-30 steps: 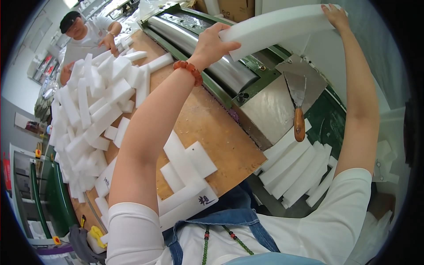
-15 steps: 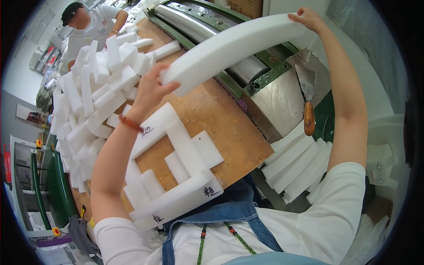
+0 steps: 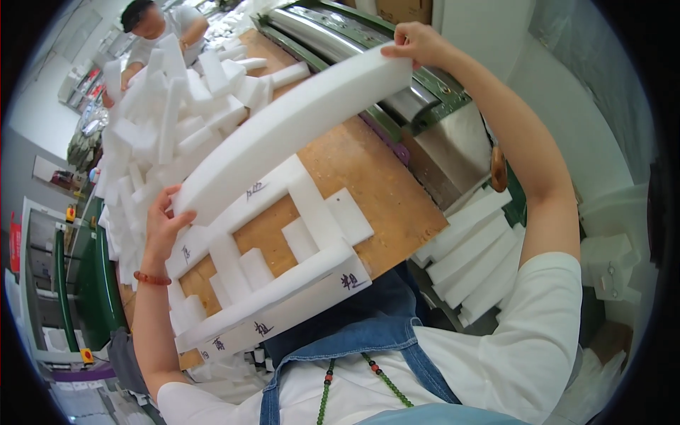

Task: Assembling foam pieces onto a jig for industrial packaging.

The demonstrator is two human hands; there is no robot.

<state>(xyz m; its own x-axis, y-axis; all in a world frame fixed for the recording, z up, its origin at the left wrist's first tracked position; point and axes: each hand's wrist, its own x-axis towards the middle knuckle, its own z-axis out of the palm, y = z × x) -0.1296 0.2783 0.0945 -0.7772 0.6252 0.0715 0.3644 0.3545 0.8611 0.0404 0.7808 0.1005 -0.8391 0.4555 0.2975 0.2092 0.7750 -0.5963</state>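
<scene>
A long white foam strip (image 3: 297, 117) is held up in the air and bows slightly upward. My left hand (image 3: 167, 219) grips its near left end between thumb and fingers. At the far right end, the fingers of my right hand (image 3: 419, 47) are closed on it. Below the strip, on the wooden tabletop (image 3: 397, 212), lies a rectangular arrangement of white foam bars (image 3: 312, 205), some with black handwritten marks. Small foam blocks (image 3: 299, 239) sit inside and beside it. The strip covers part of the table behind it.
A large heap of white foam blocks (image 3: 170, 131) fills the table's left side, with a co-worker (image 3: 166, 32) behind it. A green machine with a metal roller (image 3: 329, 39) stands beyond. Foam strips (image 3: 471, 262) are stacked at right, below a wooden tool handle (image 3: 499, 170).
Both hands have moved left and the strip with them; its left end has come down nearer to me, over the arranged bars. The co-worker's arm has shifted toward the heap.
</scene>
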